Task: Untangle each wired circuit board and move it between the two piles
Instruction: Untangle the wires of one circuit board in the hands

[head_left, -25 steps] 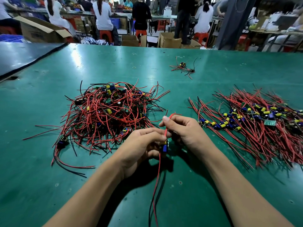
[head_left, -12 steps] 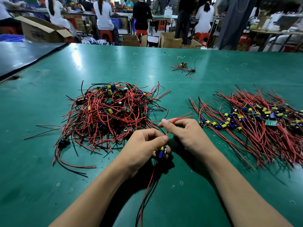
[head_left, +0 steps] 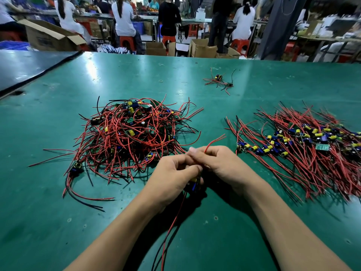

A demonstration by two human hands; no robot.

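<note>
Head view of a green work table [head_left: 58, 222]. The left hand [head_left: 172, 180] is curled round a wired circuit board [head_left: 194, 182], of which only a yellow capacitor and a blue part show below the thumb. The board is held just above the table, near its front edge and between the two piles. The right hand [head_left: 220, 165] touches the left at the fingertips and pinches the board's upper red lead [head_left: 214, 141], which curves up and to the right; the exact grip is probably thumb against forefinger, though the knuckles hide it. The lower leads [head_left: 172, 227], one red and one black, trail from under the left hand toward the viewer. To the left lies the tangled pile [head_left: 129, 133], a dome of looped red and black wires with boards caught inside. To the right lies the sorted pile [head_left: 304, 145], its boards in a rough row and its wires fanned out straight. A small stray cluster [head_left: 218, 80] lies farther back, well apart from both piles. Beyond the table are an open cardboard box [head_left: 50, 38] and people seated on red stools [head_left: 127, 43]
</note>
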